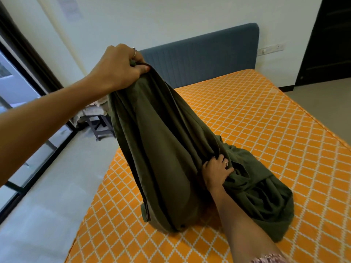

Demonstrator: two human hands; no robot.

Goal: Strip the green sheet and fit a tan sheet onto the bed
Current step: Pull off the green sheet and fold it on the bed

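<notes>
Head view, single frame. Bare mattress with an orange cover in a white diamond-grid pattern [266, 130] is exposed across the whole bed; grey-blue padded headboard [199, 54] stands against the white wall at the far end.

Olive-green fabric sheet [161, 149] is off the mattress surface as a fitted layer and bunched into one gathered mass near the foot-side middle of the bed. Upper part is lifted clear and hangs in long folds; lower part lies heaped on the mattress, trailing to the right.

Left hand [117, 67]: raised high, fingers [141, 68] clenched around the top gathered edge of the sheet, thumb pressed on the fabric. Ring visible on one finger.

Right hand [216, 171]: low, at the heaped part, fingers curled into the folds and grasping a bunch of the cloth. Ring visible here too. Patterned sleeve edge [269, 259] shows at the bottom of the frame.

Beside the bed on the left: a dark stool or small stand [100, 128] on the pale floor, with light cloth on top, partly hidden behind the sheet.
</notes>
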